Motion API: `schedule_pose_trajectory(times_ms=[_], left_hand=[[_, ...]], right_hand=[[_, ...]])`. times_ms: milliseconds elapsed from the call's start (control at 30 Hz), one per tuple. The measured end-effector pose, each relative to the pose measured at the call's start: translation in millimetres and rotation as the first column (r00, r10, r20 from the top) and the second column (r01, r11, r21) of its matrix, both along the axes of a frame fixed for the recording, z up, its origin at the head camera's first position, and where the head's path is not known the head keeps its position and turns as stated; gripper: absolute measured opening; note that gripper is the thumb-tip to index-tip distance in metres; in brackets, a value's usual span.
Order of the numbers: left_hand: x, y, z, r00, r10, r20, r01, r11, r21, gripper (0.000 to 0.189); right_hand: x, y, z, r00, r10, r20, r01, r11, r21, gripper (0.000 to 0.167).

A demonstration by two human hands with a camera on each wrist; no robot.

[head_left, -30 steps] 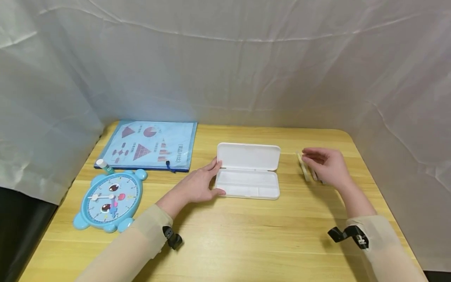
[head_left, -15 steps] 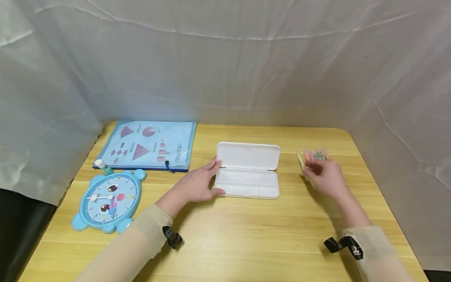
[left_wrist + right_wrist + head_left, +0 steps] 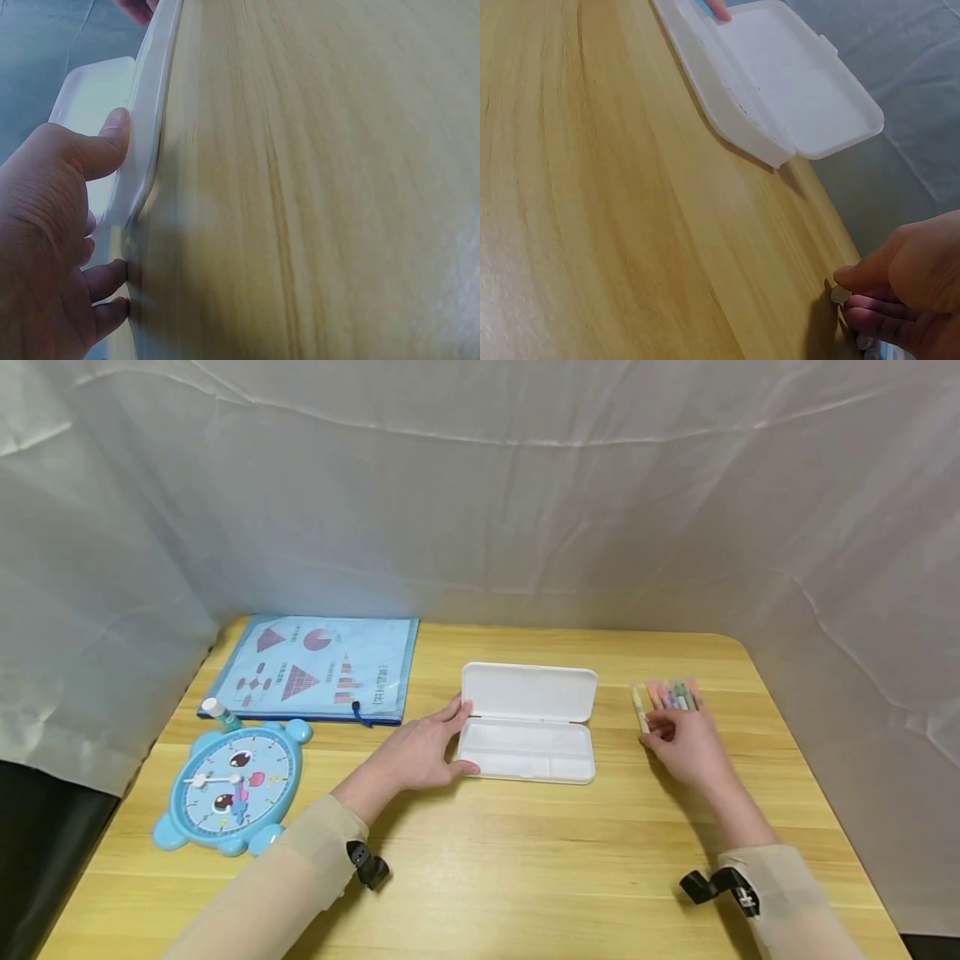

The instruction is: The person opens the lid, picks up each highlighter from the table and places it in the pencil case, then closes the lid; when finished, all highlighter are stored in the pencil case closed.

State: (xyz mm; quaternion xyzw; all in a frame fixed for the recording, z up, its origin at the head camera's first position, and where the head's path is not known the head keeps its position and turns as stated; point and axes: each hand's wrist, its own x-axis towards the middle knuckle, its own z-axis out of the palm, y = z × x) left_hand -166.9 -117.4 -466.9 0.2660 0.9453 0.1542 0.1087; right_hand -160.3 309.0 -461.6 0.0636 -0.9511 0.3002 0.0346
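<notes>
A white pencil case lies with its lid up in the middle of the table. My left hand holds its left end, the thumb at the front side and fingers toward the hinge. In the left wrist view the thumb presses on the case wall. To the right of the case, my right hand pinches the near end of a yellow marker pen. That end shows between thumb and fingers in the right wrist view. Several pastel marker pens lie beside it, their near ends hidden by the hand.
At the left lies a blue toy clock with a face on it. A small glue stick touches its top. Behind them is a blue zip document pouch. A grey curtain borders the wooden table.
My right hand has moved nearer and slightly left, uncovering the other marker pens, and has come to the yellow marker pen's near end. The left hand stays on the pencil case.
</notes>
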Motion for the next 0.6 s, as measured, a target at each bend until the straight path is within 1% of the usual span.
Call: schedule_pose_trajectory(times_ms=[167, 300, 400, 600], left_hand=[[0.2, 0.1, 1.2, 1.0, 0.0, 0.006, 0.0, 1.0, 0.005, 0.106], [0.0, 0.0, 1.4, 1.0, -0.001, 0.012, 0.001, 1.0, 0.009, 0.106], [-0.3, -0.1, 1.3, 1.0, -0.003, 0.014, 0.003, 1.0, 0.01, 0.106], [-0.1, 0.0, 1.8, 1.0, -0.007, 0.02, 0.007, 1.0, 0.017, 0.106]], right_hand=[[-0.9, -3.1, -0.7, 0.999, 0.007, 0.037, -0.007, 1.0, 0.002, 0.025], [-2.2, -5.6, -2.3, 0.997, 0.009, 0.071, -0.011, 0.999, 0.032, 0.026], [-3.5, -7.1, -3.0, 0.997, 0.015, 0.08, -0.018, 0.999, 0.042, 0.026], [-3.7, -7.4, -5.9, 0.997, 0.015, 0.077, -0.017, 1.0, 0.024, 0.023]])
